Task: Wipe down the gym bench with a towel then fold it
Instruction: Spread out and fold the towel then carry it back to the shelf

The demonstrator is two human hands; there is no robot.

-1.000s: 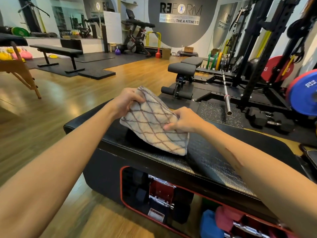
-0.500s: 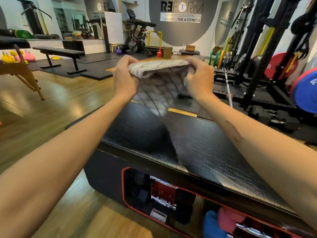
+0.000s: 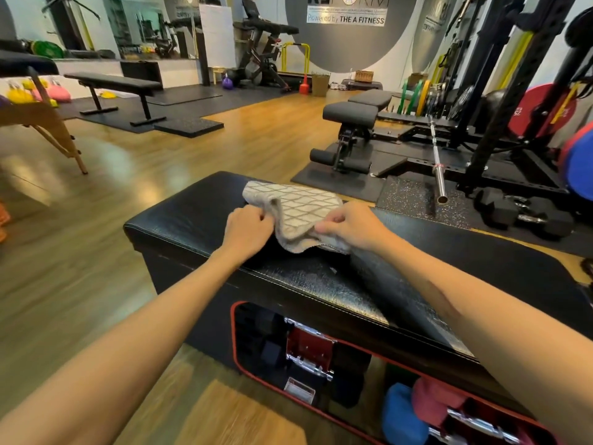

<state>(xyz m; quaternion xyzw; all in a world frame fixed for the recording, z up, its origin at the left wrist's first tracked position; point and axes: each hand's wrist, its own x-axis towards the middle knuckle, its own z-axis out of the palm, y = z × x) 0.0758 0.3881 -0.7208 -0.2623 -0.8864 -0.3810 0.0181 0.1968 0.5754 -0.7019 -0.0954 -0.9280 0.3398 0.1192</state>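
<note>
Towel (image 3: pixel 298 210) lies doubled over on the black bench (image 3: pixel 321 284), toward its far left end, with bare padding stretching right. Left hand (image 3: pixel 248 228) and right hand (image 3: pixel 349 224) each pinch a near corner.

towel (image 3: pixel 298 210): beige, brown diamond lines, lying rumpled and partly doubled over on the tabletop
tabletop (image 3: pixel 321 284): black padded gym bench, carrying the towel
</note>
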